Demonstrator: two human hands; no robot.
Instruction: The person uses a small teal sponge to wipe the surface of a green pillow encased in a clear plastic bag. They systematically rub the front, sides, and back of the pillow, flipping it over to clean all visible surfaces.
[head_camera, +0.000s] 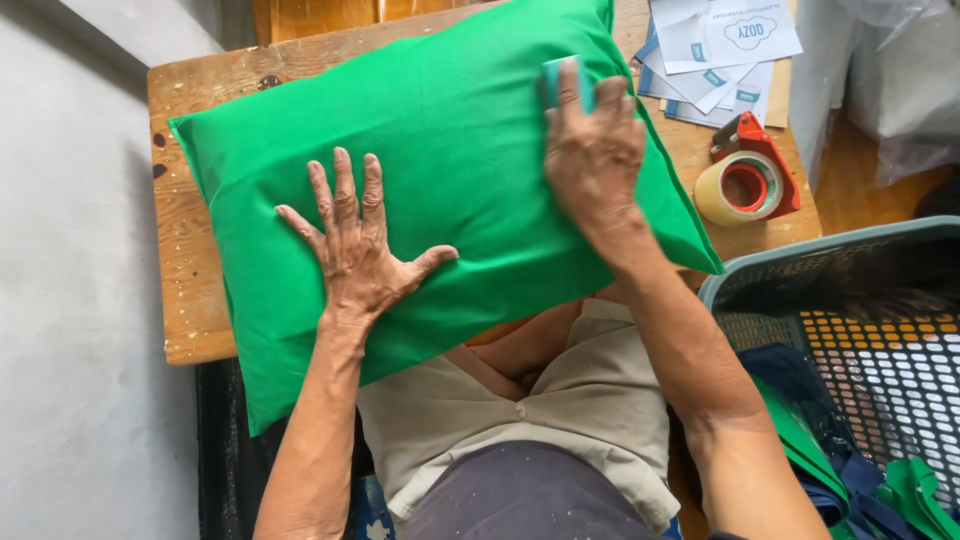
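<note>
A stuffed bright green pillow (450, 130) lies across a small wooden table (190, 300), its near corner hanging over the front edge. My left hand (355, 245) rests flat on the pillow's middle, fingers spread, holding nothing. My right hand (592, 150) presses on the pillow's right part, and its fingers lie over a small teal object (550, 78) that I only partly see; whether it is gripped I cannot tell.
A red tape dispenser with a roll of clear tape (748, 182) sits at the table's right edge. Printed paper cards (720, 50) lie at the back right. A grey perforated plastic basket (850, 330) holding green and dark blue fabric stands at the right. A grey wall runs along the left.
</note>
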